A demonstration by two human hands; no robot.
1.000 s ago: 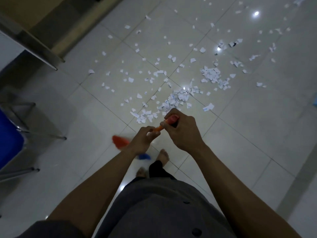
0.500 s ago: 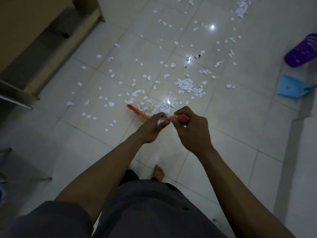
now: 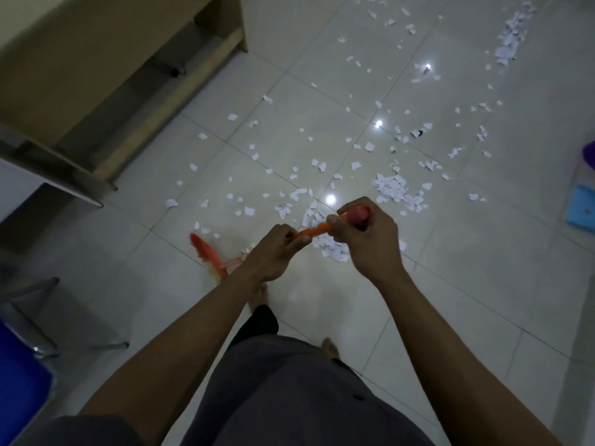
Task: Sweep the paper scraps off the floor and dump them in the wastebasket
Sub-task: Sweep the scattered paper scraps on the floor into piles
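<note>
Both hands hold an orange broom handle (image 3: 314,231). My left hand (image 3: 273,252) grips it lower down and my right hand (image 3: 367,235) grips its top end. The red broom head (image 3: 206,252) is blurred, low over the floor to the left of my hands. White paper scraps (image 3: 391,188) lie scattered over the tiles ahead, with a denser heap just beyond my right hand and another heap (image 3: 512,37) far back right. The purple wastebasket (image 3: 588,156) shows only as a sliver at the right edge.
A blue dustpan (image 3: 581,214) lies on the floor at the right edge. A wooden desk (image 3: 96,69) fills the upper left. A blue chair (image 3: 19,391) with metal legs stands at the lower left. My bare feet (image 3: 330,347) stand on the tiles below my hands.
The broom head has swung back from the scraps toward the left and nearer my feet. The view has turned left, so the wastebasket and dustpan have slid to the right edge.
</note>
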